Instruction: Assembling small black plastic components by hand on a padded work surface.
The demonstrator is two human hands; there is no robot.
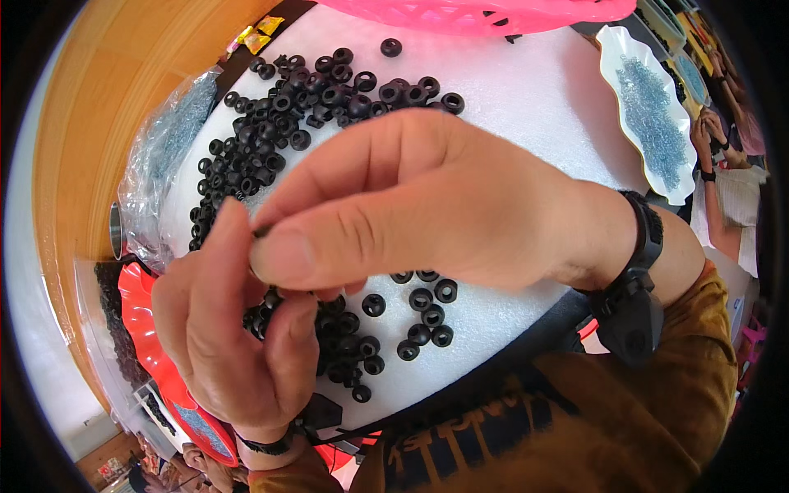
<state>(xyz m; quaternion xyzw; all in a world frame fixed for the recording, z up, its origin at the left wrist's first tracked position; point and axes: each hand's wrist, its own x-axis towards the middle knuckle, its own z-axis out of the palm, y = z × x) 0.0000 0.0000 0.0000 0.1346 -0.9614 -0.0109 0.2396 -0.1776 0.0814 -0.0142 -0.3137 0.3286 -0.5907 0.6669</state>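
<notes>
My right hand reaches in from the right, thumb and forefinger pinched together. A small dark piece peeks out at these fingertips; most of it is hidden. Close against them, my left hand is curled, its forefinger tip beside the pinch. Whatever its fingers hold is covered by the hands. Under and beyond both hands, many round black parts with holes lie heaped on a white foam sheet. A looser group of the same black parts lies nearer to me, right of my left hand.
A scalloped white tray of small blue-grey pieces stands at the right. On the left are a clear plastic bag of similar pieces and a red tray. A pink basket crosses the far edge. Other people's hands show at far right.
</notes>
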